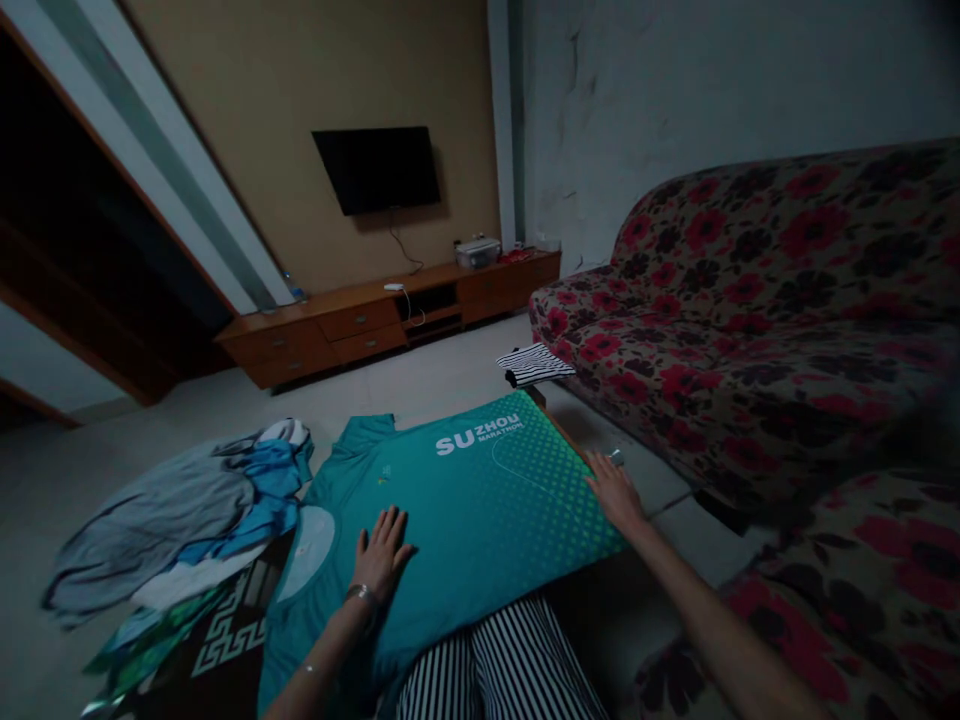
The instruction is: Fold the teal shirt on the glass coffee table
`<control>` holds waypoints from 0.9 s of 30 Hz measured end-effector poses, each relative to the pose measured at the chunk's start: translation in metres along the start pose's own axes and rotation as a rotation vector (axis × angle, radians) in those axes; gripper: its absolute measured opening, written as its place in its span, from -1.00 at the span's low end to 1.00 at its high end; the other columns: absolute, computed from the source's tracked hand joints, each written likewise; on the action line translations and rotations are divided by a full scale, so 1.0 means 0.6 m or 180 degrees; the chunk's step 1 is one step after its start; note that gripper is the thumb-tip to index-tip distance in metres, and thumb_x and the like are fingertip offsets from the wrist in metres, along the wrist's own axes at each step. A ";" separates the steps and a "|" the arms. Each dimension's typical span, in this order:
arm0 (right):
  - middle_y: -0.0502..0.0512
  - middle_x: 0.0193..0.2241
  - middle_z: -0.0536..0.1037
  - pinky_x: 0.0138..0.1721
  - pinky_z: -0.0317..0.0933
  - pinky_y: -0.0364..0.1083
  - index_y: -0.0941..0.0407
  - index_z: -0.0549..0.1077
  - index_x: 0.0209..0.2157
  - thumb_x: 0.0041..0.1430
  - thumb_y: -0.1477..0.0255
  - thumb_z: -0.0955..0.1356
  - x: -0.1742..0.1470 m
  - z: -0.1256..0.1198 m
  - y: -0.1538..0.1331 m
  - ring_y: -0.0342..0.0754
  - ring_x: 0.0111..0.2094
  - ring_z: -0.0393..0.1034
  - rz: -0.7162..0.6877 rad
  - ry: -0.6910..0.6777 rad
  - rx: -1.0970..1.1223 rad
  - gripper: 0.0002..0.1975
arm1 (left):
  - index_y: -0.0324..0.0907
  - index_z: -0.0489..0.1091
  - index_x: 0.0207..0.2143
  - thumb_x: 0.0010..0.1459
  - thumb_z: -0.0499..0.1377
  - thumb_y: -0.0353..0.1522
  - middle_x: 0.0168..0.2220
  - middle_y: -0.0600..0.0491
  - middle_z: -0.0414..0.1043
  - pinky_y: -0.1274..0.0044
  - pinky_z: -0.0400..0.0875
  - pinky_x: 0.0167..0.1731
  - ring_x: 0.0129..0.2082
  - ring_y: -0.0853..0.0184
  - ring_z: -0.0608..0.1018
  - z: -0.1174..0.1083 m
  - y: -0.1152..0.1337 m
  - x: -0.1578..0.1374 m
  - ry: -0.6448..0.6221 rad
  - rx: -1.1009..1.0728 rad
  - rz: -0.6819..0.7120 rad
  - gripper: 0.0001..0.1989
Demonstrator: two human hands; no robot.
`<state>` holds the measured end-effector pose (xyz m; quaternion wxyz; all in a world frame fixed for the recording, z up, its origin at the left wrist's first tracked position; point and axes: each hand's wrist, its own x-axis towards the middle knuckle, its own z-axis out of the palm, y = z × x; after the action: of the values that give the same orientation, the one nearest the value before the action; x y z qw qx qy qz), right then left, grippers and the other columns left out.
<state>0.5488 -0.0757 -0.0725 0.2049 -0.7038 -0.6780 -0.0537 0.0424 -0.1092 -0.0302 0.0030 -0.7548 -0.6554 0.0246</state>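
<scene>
A teal T-shirt [480, 500] with white "SUZHOU MARATHON" lettering lies spread flat on a low table. My left hand [381, 553] rests flat on it near the collar end, fingers apart, a bracelet on the wrist. My right hand [613, 490] lies flat on the shirt's right edge, by the hem. Neither hand grips anything.
A heap of grey, blue and white clothes [187, 520] lies left of the shirt. A folded striped garment [534, 364] sits at the table's far corner. A floral sofa [765, 320] runs along the right. A wooden TV cabinet [390, 315] stands by the far wall.
</scene>
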 end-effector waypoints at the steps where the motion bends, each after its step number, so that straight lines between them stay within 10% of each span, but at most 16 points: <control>1: 0.35 0.17 0.27 0.14 0.04 0.16 0.27 0.30 0.13 0.29 0.27 0.13 -0.007 -0.001 -0.001 0.18 0.20 0.11 0.0030 0.0131 -0.0039 -0.50 | -0.08 -0.04 0.30 0.29 -0.11 -0.17 0.35 -0.04 -0.22 0.11 -0.07 0.21 0.34 0.17 -0.07 -0.005 0.007 -0.008 0.0054 -0.0027 -0.0054 -0.44; 9: 0.21 0.21 0.22 0.15 0.03 0.16 0.13 0.33 0.11 0.31 0.32 0.12 -0.151 0.020 -0.183 0.15 0.25 0.02 -0.1478 0.0220 0.0466 -0.57 | 0.00 0.03 0.28 0.26 -0.03 -0.18 0.35 0.02 -0.14 0.10 -0.07 0.21 0.33 0.16 -0.05 -0.013 0.089 -0.143 0.0173 -0.0200 -0.0107 -0.45; 19: 0.37 0.05 0.39 0.05 0.13 0.20 0.25 0.28 0.15 0.26 0.24 0.06 -0.225 -0.028 0.112 0.25 0.15 0.18 -0.0691 0.0718 0.0198 -0.43 | -0.27 0.23 0.17 0.27 -0.09 -0.22 0.27 -0.22 0.06 0.05 0.01 0.13 0.27 0.05 0.08 0.036 -0.075 -0.373 0.1148 -0.0120 -0.2777 -0.50; 23: 0.42 0.07 0.35 0.04 0.14 0.22 0.28 0.22 0.18 0.23 0.16 0.14 -0.268 -0.044 0.104 0.31 0.11 0.20 -0.0897 0.0745 0.0322 -0.38 | -0.33 0.30 0.10 0.25 -0.08 -0.27 0.18 -0.24 0.20 0.16 0.21 0.03 0.15 0.03 0.25 0.044 -0.108 -0.433 0.1567 -0.0502 -0.3074 -0.54; 27: 0.39 0.13 0.27 0.03 0.11 0.24 0.20 0.20 0.20 0.21 0.21 0.23 -0.296 -0.061 0.033 0.31 0.13 0.15 -0.0830 0.0636 0.0277 -0.42 | -0.27 0.27 0.14 0.19 -0.07 -0.45 0.20 -0.18 0.19 0.26 0.15 0.11 0.19 0.13 0.23 0.035 -0.090 -0.439 0.1642 -0.0419 -0.2131 -0.53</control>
<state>0.5622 -0.2545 -0.1065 0.2929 -0.5915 -0.7416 -0.1202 -0.0487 -0.3626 -0.0406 0.1265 -0.4804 -0.8423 -0.2093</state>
